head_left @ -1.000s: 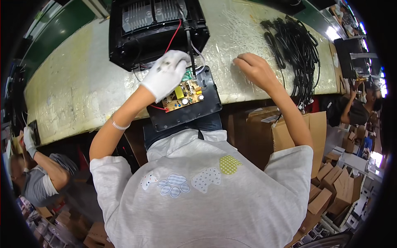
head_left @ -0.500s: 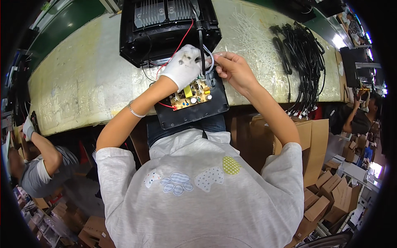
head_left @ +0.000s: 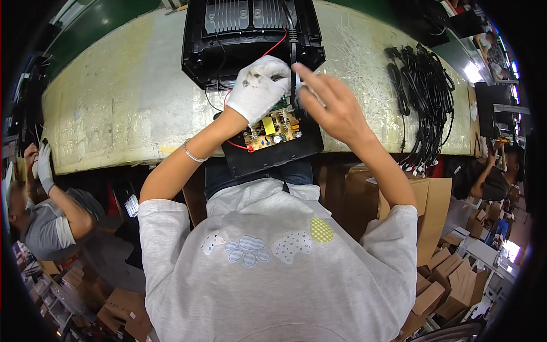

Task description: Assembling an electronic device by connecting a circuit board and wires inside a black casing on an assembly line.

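My left hand, in a soiled white glove, closes round the black power cable, with its fingertips hidden behind the glove. My bare right hand is just right of the cable, index finger stretched toward it and thumb apart; the fingertips are blurred. Below my left hand lies a tan circuit board with a yellow component, on a black plastic panel. Red and black wires run between the board and the black housing, which has metal heatsink fins.
Right on the yellowish work table lie a bundle of black cables and loose white cable ties. Cardboard boxes stand below the table edge at right. Other people work at left and far right.
The white loop held by my right hand no longer shows there; that hand has shifted right and its fingers have spread. Housing, board and panel sit slightly further right in view.
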Tool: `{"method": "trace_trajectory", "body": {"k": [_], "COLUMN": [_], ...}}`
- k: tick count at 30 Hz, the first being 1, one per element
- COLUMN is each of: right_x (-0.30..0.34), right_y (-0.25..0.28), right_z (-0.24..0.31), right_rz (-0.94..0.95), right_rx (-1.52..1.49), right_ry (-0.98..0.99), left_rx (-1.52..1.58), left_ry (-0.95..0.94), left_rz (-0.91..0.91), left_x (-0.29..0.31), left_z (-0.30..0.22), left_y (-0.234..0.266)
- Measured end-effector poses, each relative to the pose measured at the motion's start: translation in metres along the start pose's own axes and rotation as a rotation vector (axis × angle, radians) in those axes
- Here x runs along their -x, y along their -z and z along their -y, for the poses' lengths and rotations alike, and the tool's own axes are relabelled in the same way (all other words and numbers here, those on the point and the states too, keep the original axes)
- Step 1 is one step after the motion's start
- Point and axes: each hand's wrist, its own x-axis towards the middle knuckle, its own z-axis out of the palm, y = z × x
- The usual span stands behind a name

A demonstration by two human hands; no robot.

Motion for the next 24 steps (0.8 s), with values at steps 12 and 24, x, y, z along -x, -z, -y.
{"method": "trace_trajectory", "body": {"k": [12, 24], "right_x": [0.014, 0.023], "right_y": [-0.030, -0.026], "right_z": [0.008, 0.008], "right_rz": [-0.151, -0.204], "right_rx": [-0.150, -0.450], "right_ry": [-0.270, -0.648], "left_rx": [0.038, -0.138], "left_ry": [-0.270, -0.472], "left_rz": [0.001, -0.028], "left_x": [0.003, 0.010], "left_z": [-0.011, 0.001], "left_y": [0.010, 0.005]}}
